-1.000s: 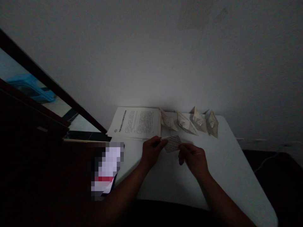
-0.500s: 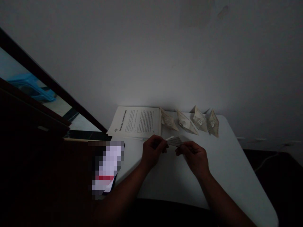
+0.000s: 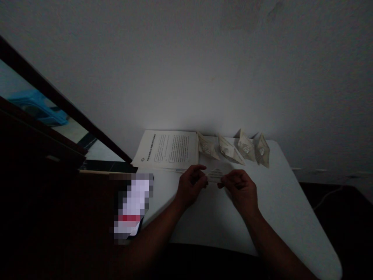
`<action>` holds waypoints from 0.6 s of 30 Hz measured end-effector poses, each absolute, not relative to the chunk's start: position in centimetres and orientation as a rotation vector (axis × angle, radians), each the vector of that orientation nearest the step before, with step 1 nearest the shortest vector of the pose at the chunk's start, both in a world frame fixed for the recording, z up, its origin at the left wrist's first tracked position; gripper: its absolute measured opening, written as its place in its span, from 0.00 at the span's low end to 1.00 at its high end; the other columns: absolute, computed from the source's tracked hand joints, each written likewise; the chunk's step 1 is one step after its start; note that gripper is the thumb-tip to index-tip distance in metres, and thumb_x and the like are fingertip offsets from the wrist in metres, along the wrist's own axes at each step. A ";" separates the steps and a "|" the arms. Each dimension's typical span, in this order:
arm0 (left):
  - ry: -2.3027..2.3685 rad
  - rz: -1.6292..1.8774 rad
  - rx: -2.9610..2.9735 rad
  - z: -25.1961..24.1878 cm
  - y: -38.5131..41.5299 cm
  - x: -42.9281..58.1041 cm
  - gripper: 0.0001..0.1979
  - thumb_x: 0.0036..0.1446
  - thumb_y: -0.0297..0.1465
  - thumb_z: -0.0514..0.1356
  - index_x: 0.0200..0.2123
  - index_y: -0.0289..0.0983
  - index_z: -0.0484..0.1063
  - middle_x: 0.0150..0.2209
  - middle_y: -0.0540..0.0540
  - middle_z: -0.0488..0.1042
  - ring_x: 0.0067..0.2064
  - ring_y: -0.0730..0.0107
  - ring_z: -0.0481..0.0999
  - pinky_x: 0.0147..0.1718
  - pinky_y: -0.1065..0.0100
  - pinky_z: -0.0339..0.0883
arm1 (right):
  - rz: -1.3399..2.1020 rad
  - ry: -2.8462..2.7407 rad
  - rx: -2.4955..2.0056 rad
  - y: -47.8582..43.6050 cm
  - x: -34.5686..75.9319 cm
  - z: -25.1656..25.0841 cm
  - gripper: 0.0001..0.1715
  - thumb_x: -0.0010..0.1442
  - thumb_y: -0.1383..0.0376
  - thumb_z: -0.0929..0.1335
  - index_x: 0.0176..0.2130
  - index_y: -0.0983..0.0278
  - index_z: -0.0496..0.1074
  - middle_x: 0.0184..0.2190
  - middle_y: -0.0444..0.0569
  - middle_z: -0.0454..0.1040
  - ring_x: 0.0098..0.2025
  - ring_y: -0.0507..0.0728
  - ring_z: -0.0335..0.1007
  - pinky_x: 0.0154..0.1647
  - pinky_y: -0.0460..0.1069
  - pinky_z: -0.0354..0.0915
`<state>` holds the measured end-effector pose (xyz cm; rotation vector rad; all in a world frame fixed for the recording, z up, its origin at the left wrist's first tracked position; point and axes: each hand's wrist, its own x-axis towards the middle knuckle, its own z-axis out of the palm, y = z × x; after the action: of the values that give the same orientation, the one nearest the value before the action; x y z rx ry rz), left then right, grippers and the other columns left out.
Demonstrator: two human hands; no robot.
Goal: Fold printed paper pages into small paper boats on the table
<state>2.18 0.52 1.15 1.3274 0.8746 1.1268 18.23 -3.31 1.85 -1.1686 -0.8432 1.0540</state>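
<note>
Between my hands is a small folded piece of printed paper (image 3: 215, 176), held above the white table (image 3: 204, 225). My left hand (image 3: 192, 184) pinches its left end between thumb and fingers, with the index finger lifted over it. My right hand (image 3: 240, 188) grips the right end, fingers curled. Beyond them, several folded paper boats stand in a row by the wall: the leftmost boat (image 3: 207, 147), a second boat (image 3: 230, 149), and more to the right, the last boat (image 3: 262, 151) at the far right.
A stack of printed sheets (image 3: 171, 149) lies at the table's back left. A phone with a blurred screen (image 3: 134, 206) rests at the left edge. The wall (image 3: 186, 77) rises behind the table. A blue plastic stool (image 3: 37, 109) shows past the dark frame at left.
The folded paper has turned so its printed face shows more toward me. My left index finger has lifted and straightened a little. The boats and sheets have stayed put.
</note>
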 end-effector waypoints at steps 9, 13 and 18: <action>1.013 0.926 1.691 2.0 0.6 2.1 0.16 0.60 0.39 0.53 0.30 0.34 0.74 0.18 0.52 0.69 0.20 0.79 0.67 0.23 0.76 0.62 | 1.279 -1.050 -1.262 -3.4 18.2 1.2 0.18 0.56 0.53 0.68 0.35 0.67 0.74 0.17 0.45 0.75 0.22 0.55 0.74 0.29 0.50 0.71; 1.008 0.912 1.746 2.2 0.5 2.1 0.17 0.60 0.39 0.52 0.29 0.34 0.74 0.18 0.52 0.69 0.20 0.78 0.68 0.23 0.76 0.63 | 1.266 -1.087 -1.272 -3.4 18.2 1.3 0.18 0.55 0.54 0.69 0.32 0.68 0.76 0.16 0.46 0.74 0.23 0.56 0.74 0.28 0.49 0.70; 0.938 0.917 1.536 2.3 0.1 2.4 0.15 0.58 0.39 0.54 0.31 0.33 0.73 0.19 0.51 0.71 0.19 0.78 0.68 0.21 0.76 0.64 | 1.269 -1.027 -1.250 -3.5 18.2 1.4 0.17 0.53 0.55 0.70 0.32 0.68 0.76 0.17 0.46 0.74 0.17 0.54 0.70 0.18 0.47 0.67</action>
<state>2.38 0.14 2.34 1.5359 0.9378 0.9170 18.23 -3.48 1.43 -1.2500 -1.0272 1.2687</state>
